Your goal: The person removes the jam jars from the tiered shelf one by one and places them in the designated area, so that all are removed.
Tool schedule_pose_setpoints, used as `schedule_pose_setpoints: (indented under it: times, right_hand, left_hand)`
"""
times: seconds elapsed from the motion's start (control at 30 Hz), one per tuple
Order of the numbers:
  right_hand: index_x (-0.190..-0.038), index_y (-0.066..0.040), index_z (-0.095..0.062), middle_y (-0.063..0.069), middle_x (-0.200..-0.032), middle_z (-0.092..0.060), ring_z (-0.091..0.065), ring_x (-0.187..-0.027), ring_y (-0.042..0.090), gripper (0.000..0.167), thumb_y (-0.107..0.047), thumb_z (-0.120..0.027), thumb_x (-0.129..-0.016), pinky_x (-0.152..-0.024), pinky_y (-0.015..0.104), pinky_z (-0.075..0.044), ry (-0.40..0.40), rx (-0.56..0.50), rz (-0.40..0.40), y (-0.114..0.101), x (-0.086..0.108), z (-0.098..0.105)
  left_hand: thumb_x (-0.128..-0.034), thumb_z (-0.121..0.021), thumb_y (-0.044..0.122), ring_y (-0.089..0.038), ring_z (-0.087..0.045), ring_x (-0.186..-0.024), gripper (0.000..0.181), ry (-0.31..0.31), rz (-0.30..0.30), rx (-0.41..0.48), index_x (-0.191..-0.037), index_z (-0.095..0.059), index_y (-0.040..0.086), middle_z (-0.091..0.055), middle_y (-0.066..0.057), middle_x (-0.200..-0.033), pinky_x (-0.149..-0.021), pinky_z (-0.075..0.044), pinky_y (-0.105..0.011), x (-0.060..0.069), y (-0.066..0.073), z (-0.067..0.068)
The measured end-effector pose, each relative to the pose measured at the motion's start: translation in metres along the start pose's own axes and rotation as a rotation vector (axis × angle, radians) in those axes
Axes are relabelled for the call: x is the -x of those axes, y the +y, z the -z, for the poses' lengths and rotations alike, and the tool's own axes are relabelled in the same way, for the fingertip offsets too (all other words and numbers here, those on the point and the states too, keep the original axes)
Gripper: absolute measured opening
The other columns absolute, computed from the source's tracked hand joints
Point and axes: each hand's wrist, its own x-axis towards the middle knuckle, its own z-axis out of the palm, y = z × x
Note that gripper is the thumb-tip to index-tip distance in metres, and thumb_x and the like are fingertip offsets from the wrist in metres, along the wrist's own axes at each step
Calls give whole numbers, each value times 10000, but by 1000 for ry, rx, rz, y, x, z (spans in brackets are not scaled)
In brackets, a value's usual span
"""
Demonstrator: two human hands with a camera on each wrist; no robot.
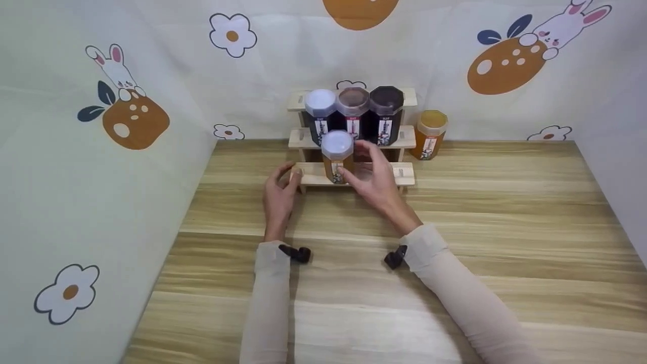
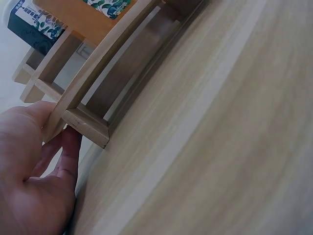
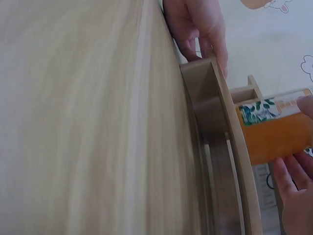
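Observation:
A tiered wooden rack (image 1: 309,174) stands against the back wall. My left hand (image 1: 279,197) grips the left end of its lowest step, thumb on the front, as the left wrist view also shows. With thumb and fingers my right hand (image 1: 376,177) holds an orange jar (image 1: 331,164) with a white lid, upright on that lowest step, left of its middle. The right wrist view shows the jar's orange side (image 3: 274,139) with its printed label between thumb and fingers. Behind it, three dark jars with a white lid (image 1: 321,101), a brownish lid (image 1: 353,99) and a black lid (image 1: 386,98) stand in a row higher up.
Right of the rack, an amber jar with a yellow lid (image 1: 429,134) stands on the wood-grain table (image 1: 505,227). Printed cloth walls (image 1: 283,65) with rabbits, oranges and flowers enclose the table at the back and sides. Small black devices (image 1: 298,254) are strapped to both wrists.

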Motion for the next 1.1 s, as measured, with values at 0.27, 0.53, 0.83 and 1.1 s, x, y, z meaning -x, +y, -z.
schedule_pose_setpoints:
  times: [0.27,0.53,0.83,1.1]
  right_hand:
    - [-1563,-62,-469,161,-1503,-592,-624,-1345,302,931,-445,-934,-853,-1157,438,-554,-8,65,-114,2,5,-17]
    - [-1512,-60,-517,139,-1474,-630,-621,-1351,301,866,-476,-917,-867,-1177,449,-529,23,168,-107,5,7,-22]
    - [-1471,-41,-555,190,-1449,-666,-716,-1262,335,820,-381,-953,-838,-1062,415,-623,7,119,-121,3,6,-15]
    - [-1478,-38,-562,195,-1460,-662,-724,-1244,354,824,-319,-953,-810,-1039,392,-633,-12,98,-134,6,15,11]
  left_hand:
    - [-1034,-770,303,-195,-767,-908,449,1,10,-5,-1421,-677,95,-676,-7,-1472,-721,-632,-286,1,0,-1]
    - [-1027,-781,263,-191,-756,-1058,398,10,-15,25,-1384,-709,103,-698,-27,-1431,-764,-616,-222,0,0,-2]
    - [-1026,-782,256,-180,-754,-1023,372,12,-9,12,-1368,-718,127,-695,-16,-1424,-760,-618,-226,0,1,-2]
    - [-1026,-782,264,-190,-762,-1034,360,19,-18,-10,-1356,-724,131,-700,-5,-1420,-756,-621,-229,-1,-1,-2]
